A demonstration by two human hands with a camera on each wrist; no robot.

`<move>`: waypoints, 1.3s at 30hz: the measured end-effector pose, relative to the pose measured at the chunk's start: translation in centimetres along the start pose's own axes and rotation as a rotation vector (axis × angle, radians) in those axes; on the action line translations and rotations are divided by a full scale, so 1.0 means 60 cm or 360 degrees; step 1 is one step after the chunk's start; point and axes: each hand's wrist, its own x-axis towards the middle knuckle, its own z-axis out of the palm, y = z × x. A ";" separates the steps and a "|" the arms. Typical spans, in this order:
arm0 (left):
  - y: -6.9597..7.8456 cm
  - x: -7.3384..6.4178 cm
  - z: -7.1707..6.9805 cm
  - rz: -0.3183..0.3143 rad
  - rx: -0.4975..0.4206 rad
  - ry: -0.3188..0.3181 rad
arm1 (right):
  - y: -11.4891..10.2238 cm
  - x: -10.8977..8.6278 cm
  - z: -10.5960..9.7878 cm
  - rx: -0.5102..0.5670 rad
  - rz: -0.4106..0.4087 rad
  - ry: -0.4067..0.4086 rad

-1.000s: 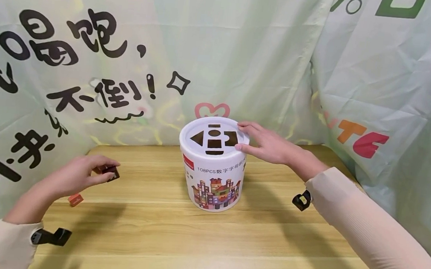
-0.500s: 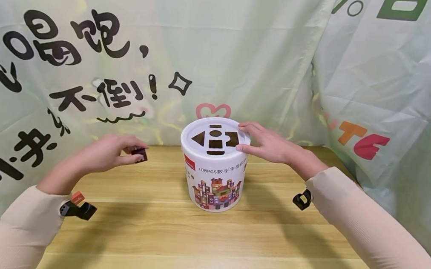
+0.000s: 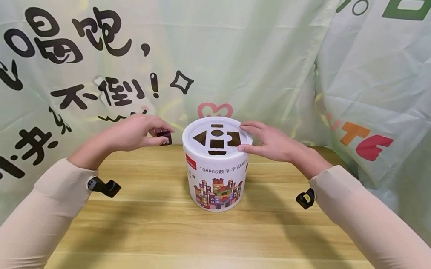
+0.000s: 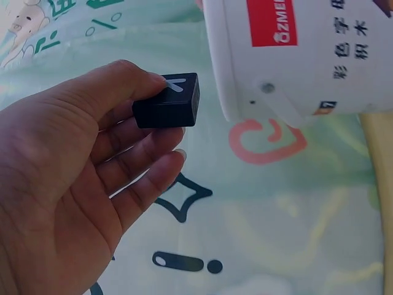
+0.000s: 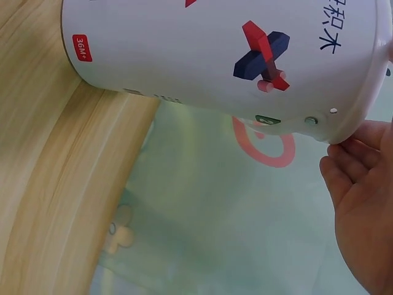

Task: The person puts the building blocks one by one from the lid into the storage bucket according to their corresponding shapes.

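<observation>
My left hand (image 3: 130,132) pinches a small dark toy block (image 3: 164,137) between thumb and fingers, to the left of a white bucket (image 3: 215,181). A pale letter shows on the block's face in the left wrist view, partly under the thumb (image 4: 138,80). The bucket stands upright on the table; its white lid (image 3: 189,133) has several cut-out holes, among them a triangle, a circle and a square. My right hand (image 3: 270,142) rests on the right side of the lid's rim with thumb and fingers spread. The block is apart from the bucket.
The wooden table (image 3: 198,244) ends just behind the bucket, where a printed cloth (image 3: 252,61) hangs as a backdrop. Another cloth (image 3: 388,94) closes the right side. Each wrist bears a black camera mount (image 3: 104,186).
My left hand has moved right and up with the block, closer to the bucket. The left sleeve now hides the orange block on the table. My right hand stays on the lid.
</observation>
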 end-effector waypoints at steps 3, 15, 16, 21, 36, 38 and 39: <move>0.004 0.015 -0.004 0.0010 -0.0014 0.0001 | -0.002 0.001 -0.003 -0.0034 -0.0019 -0.0008; 0.016 0.108 -0.012 0.0015 -0.0151 -0.0083 | 0.000 -0.002 -0.001 -0.0007 0.0007 0.0012; 0.015 0.117 -0.011 0.0033 -0.0161 -0.0088 | 0.001 -0.002 0.000 -0.0004 0.0004 0.0015; 0.016 0.154 -0.007 0.0021 -0.0201 -0.0098 | 0.001 -0.001 0.002 0.0000 -0.0003 0.0021; 0.012 0.235 0.002 -0.0011 -0.0347 -0.0161 | -0.001 0.000 0.004 0.0008 0.0003 0.0027; 0.014 0.243 0.004 -0.0020 -0.0391 -0.0194 | -0.001 -0.001 0.004 0.0010 -0.0002 0.0032; 0.014 0.247 0.006 -0.0026 -0.0408 -0.0211 | -0.001 -0.001 0.004 0.0010 -0.0005 0.0033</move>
